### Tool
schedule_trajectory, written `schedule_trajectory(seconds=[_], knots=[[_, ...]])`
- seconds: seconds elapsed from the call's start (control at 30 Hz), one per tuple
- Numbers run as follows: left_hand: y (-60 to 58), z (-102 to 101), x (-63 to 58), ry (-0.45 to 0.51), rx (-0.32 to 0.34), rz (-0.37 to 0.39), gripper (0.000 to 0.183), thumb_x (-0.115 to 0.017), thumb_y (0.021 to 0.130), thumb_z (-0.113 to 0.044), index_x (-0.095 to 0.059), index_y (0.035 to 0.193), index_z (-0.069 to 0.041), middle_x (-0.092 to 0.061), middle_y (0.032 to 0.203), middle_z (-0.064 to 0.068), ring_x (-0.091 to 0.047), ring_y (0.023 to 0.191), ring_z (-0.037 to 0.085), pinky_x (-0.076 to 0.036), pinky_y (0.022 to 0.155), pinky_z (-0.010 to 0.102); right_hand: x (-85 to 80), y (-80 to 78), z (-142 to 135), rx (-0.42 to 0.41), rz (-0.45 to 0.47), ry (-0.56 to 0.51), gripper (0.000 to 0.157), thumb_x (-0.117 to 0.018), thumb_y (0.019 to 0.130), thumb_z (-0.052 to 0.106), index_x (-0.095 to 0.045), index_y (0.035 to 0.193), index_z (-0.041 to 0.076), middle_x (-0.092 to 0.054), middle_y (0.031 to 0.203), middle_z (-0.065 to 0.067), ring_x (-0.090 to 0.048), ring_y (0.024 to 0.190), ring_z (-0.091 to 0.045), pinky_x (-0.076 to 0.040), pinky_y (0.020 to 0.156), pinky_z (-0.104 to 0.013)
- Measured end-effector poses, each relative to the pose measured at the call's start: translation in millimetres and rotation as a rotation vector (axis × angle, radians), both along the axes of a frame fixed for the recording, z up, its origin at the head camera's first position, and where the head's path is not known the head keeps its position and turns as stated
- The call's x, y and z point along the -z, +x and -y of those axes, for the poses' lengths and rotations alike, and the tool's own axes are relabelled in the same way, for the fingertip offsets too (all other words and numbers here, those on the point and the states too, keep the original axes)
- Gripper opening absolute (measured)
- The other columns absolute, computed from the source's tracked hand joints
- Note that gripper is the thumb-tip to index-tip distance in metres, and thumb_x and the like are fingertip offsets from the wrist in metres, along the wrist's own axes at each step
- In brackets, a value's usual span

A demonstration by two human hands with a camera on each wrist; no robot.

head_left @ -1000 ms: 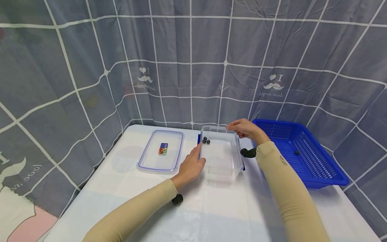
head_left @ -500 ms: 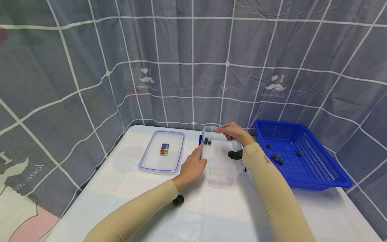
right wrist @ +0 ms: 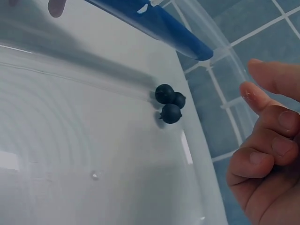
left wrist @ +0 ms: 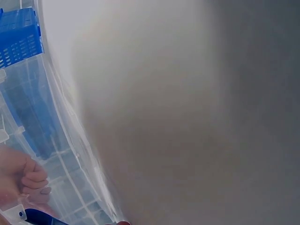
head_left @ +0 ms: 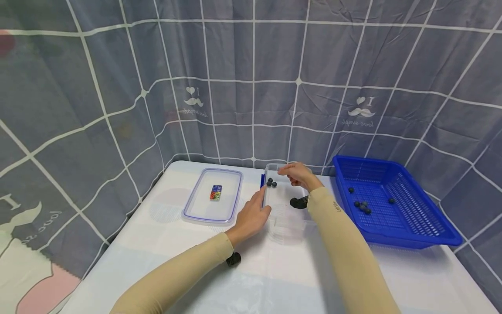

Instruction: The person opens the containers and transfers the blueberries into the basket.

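Note:
A clear plastic container (head_left: 292, 213) with blue side latches stands in the middle of the table. Three blueberries (right wrist: 170, 112) lie together in its far left corner. My left hand (head_left: 251, 216) rests beside the container's left wall, its straight fingers reaching to the rim. Over the far part of the container hovers my right hand (head_left: 300, 175). In the right wrist view its thumb and index finger extend with a gap between them, and the other fingers are bent; nothing shows between them. Through the clear wall, the left wrist view also shows the right hand (left wrist: 30, 178).
A blue plastic basket (head_left: 415, 237) with several blueberries (head_left: 362, 206) stands at the right. To the left lies a clear lid (head_left: 196, 209) with a blue seal and a colourful label (head_left: 215, 192). A grey checked curtain (head_left: 270, 104) hangs behind the table.
My right hand has moved left, from the container's far right corner to over its far part. The sleeve has uncovered more blueberries in the basket. My left hand stays put.

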State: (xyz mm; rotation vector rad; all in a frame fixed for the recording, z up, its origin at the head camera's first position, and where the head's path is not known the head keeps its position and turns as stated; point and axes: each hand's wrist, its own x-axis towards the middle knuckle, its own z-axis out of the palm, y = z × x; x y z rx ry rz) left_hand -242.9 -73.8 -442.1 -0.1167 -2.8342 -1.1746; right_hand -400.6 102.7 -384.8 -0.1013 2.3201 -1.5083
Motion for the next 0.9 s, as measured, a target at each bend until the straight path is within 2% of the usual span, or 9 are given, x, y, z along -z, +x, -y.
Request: schedule_trajectory(seconds=[0.2, 0.43, 0.63, 0.9], knots=[[-0.1, -0.4, -0.6, -0.006, 0.004, 0.01, 0.07, -0.04, 0.097, -0.041, -0.018, 0.163, -0.029, -0.03, 0.165, -0.003, -0.042, 0.143, 0.032, -0.039, 0.11, 0.057, 8.6, -1.2, 4.1, 0.025, 0.023, 0.017, 0.041, -0.071, 0.093, 0.024, -0.066, 0.129, 0.005, -0.036, 0.061, 0.002, -0.031, 0.054, -0.015, -0.035, 0.055, -0.027], [-1.4, 0.0, -0.2, -0.005, 0.003, 0.003, 0.07, -0.04, 0.097, -0.041, -0.019, 0.163, -0.028, -0.031, 0.165, -0.003, -0.043, 0.142, 0.032, -0.039, 0.109, 0.057, 27.1, -8.2, 7.4, 0.072, 0.047, 0.019, 0.035, -0.07, 0.092, 0.019, -0.067, 0.122, 0.003, -0.033, 0.056, 0.003, -0.029, 0.05, -0.012, -0.033, 0.051, -0.026], [-0.9, 0.1, -1.1, -0.018, 0.01, 0.001, 0.071, -0.039, 0.096, -0.041, -0.018, 0.163, -0.028, -0.032, 0.164, -0.004, -0.044, 0.141, 0.031, -0.041, 0.108, 0.056, 41.9, -12.5, 12.2, 0.096, 0.047, 0.024, 0.038, -0.071, 0.092, 0.019, -0.069, 0.127, 0.004, -0.032, 0.053, 0.005, -0.029, 0.049, -0.011, -0.032, 0.05, -0.025], [-1.2, 0.2, -1.9, -0.026, 0.005, -0.012, 0.07, -0.04, 0.097, -0.039, -0.018, 0.163, -0.031, -0.033, 0.164, -0.004, -0.047, 0.139, 0.032, -0.044, 0.104, 0.057, 51.4, -11.6, 17.3, 0.115, 0.062, 0.069, 0.037, -0.07, 0.094, 0.019, -0.068, 0.129, 0.009, -0.031, 0.05, 0.007, -0.03, 0.047, -0.009, -0.029, 0.049, -0.024]])
